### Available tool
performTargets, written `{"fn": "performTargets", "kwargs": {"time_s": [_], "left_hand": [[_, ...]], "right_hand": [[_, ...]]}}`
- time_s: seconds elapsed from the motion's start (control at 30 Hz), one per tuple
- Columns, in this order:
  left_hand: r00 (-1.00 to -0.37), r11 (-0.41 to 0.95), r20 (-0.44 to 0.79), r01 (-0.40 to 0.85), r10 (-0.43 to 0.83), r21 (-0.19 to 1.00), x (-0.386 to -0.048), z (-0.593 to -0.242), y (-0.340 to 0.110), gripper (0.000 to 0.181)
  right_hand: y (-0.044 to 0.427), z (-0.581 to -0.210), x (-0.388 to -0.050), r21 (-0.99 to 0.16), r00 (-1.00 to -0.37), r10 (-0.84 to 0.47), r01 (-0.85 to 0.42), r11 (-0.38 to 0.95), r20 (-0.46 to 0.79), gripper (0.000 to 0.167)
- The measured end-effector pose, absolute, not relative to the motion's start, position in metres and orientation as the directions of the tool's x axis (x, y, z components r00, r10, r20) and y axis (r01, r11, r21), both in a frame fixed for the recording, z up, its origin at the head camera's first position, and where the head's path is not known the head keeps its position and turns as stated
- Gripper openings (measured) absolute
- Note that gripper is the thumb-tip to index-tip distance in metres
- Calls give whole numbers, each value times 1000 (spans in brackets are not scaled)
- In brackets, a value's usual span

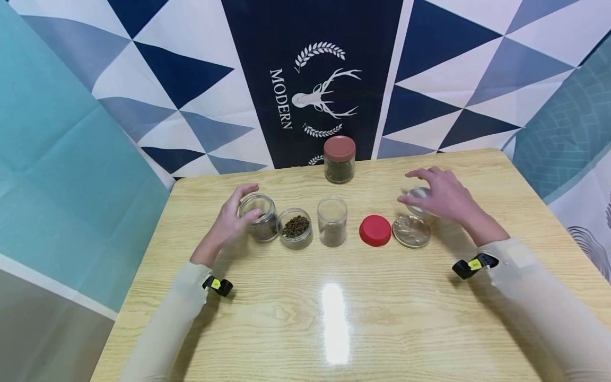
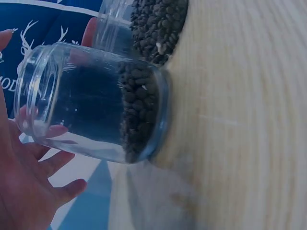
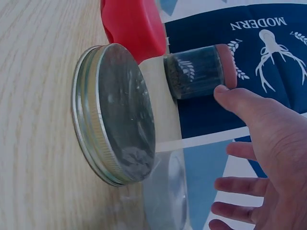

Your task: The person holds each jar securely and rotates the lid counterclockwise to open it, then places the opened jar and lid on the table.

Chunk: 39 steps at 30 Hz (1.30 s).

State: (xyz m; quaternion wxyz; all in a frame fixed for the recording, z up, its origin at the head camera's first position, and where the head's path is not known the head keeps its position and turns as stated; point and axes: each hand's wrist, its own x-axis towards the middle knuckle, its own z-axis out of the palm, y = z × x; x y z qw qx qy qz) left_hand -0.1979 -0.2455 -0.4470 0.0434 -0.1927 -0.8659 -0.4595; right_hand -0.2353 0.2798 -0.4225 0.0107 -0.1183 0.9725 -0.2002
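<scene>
My left hand spreads its thumb and fingers about the rim of an open clear jar. Dark pellets cover that jar's bottom, and in the left wrist view the loose fingers lie beside and behind the glass without a visible grip. Against this jar stands a low clear container of brown pellets. Over at the right, my right hand hovers with parted fingers above a clear round lid, which it partly hides. Nearer me lies a metal-rimmed lid.
A tall clear jar with some contents at its bottom stands mid-table. Right of it lies a red lid. At the back, a jar with a dull red lid stands before the patterned cloth. The wooden table reflects light.
</scene>
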Motion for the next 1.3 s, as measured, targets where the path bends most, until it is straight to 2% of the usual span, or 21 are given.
{"fn": "performTargets", "kwargs": {"time_s": [0.4,0.7,0.87,1.0,1.1,1.2,1.3], "left_hand": [[-908,588,266,412,323,696,-203,-420,-247,79],[-898,726,343,428,275,538,-202,-417,-244,87],[-898,785,323,423,298,452,-200,-411,-241,89],[-891,839,311,428,330,336,-197,-407,-237,93],[-884,857,313,435,348,275,-195,-407,-236,104],[-883,857,314,436,349,273,-193,-408,-236,116],[-888,852,310,431,341,297,-192,-408,-237,108]], "right_hand": [[275,-400,-237,-398,-973,-226,-226,889,49,81],[264,-405,-235,-400,-964,-243,-266,877,109,77],[260,-404,-233,-392,-951,-262,-308,867,166,72],[258,-405,-234,-354,-929,-308,-364,861,206,70],[256,-406,-235,-288,-899,-360,-424,859,250,72],[255,-408,-236,-218,-868,-401,-469,856,294,77],[253,-409,-236,-195,-854,-412,-484,853,317,79]]}}
